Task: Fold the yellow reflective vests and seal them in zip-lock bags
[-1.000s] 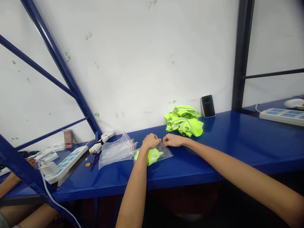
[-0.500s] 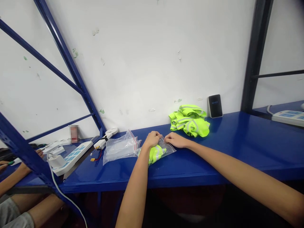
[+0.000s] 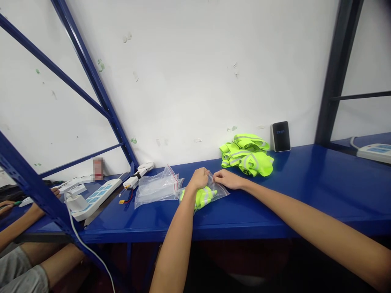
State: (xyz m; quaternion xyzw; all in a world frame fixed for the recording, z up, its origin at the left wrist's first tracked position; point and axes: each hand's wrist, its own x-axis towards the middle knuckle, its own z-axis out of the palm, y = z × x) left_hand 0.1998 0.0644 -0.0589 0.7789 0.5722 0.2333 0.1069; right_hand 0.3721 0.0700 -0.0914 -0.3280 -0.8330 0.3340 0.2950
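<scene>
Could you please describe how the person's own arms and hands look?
The left hand and right hand are bare, without gloves. Neither the left forearm nor the right forearm shows a sleeve, watch or bracelet. Rings are too small to tell.

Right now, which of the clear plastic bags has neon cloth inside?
The bag at the left hand and right hand, to the right of the other bags: neon cloth shows inside it, while none shows in the others.

The only view looks from the person's head, forward and down across the bench (image 3: 311,175) to the white wall (image 3: 189,81), both hands (image 3: 200,178) (image 3: 227,179) fairly near, just below centre
</scene>
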